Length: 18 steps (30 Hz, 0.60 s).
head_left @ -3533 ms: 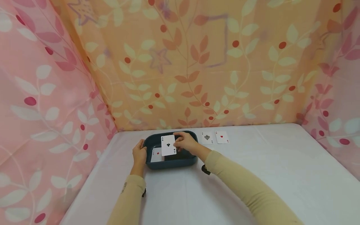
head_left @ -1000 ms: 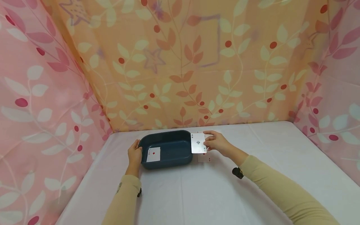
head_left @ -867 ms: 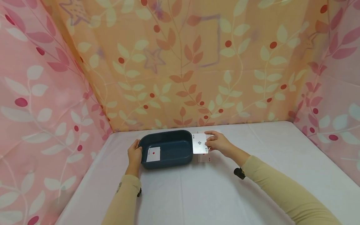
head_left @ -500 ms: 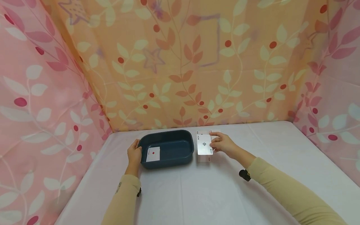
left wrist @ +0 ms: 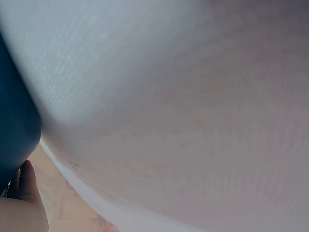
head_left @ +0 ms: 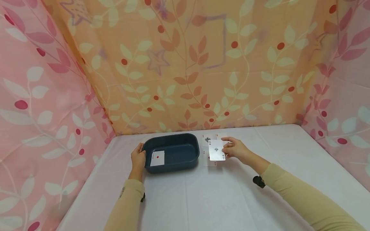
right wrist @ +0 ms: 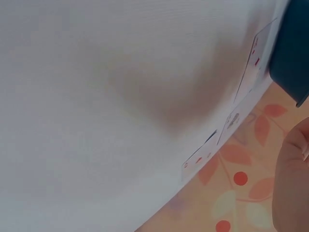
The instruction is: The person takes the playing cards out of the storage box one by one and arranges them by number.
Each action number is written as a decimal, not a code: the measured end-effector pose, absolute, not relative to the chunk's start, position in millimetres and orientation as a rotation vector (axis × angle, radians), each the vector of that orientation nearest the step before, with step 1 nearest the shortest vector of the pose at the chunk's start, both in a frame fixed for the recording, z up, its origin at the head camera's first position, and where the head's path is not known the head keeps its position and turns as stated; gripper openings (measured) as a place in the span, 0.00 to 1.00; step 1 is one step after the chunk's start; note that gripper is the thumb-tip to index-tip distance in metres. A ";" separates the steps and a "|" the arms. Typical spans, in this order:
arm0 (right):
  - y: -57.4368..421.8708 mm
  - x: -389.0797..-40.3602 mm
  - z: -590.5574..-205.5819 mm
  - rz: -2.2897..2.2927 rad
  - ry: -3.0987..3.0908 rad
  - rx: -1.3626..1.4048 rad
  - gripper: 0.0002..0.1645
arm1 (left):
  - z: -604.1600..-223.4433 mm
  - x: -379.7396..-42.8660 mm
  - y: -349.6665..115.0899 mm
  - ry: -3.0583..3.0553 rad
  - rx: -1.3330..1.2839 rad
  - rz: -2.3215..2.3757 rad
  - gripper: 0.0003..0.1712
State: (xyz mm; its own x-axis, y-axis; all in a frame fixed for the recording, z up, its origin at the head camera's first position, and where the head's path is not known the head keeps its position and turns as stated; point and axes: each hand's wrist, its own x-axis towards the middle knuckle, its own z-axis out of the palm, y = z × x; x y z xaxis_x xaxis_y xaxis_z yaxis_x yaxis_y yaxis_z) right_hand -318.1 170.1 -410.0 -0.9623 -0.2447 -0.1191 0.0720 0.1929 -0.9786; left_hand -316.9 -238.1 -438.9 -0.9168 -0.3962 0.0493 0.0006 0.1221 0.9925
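My left hand grips the left end of a deep dark-blue rectangular tray, thumb over the rim. Inside the tray, at its left, lies a small stack of cards with a red diamond on top. My right hand pinches an ace of clubs by its right edge, face up, above cards right of the tray. Beneath it a red ace is partly covered. Behind lie an ace of spades and a red ace, the latter partly hidden by my fingers.
A white cloth covers the table, whose far edge runs just behind the tray and cards. An orange leaf-patterned curtain hangs at the back, with pink curtains on both sides. A dark band sits at my right wrist.
My right hand has carried the ace of clubs rightward from above the tray, past its right rim, to over the cards on the table. My left hand keeps its grip on the tray.
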 end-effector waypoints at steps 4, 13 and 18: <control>173.9 -316.0 -409.8 -1.836 2.232 -0.150 0.38 | -439.8 -316.8 -238.5 -2.108 0.394 -1.863 0.31; 185.0 -313.9 -415.4 -1.788 2.279 -0.115 0.37 | -438.7 -316.4 -237.5 -2.107 0.394 -1.871 0.30; 191.0 -313.7 -419.0 -1.780 2.275 -0.071 0.36 | -438.3 -316.0 -237.3 -2.105 0.396 -1.867 0.30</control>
State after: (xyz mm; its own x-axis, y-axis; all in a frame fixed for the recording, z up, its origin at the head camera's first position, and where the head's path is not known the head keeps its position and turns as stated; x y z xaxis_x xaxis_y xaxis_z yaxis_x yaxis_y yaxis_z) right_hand -313.7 191.0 -419.0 -0.9673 -0.1914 -0.1662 0.1153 0.2517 -0.9609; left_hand -316.0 -237.3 -438.3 -0.9173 -0.3961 0.0397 -0.0079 0.1178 0.9930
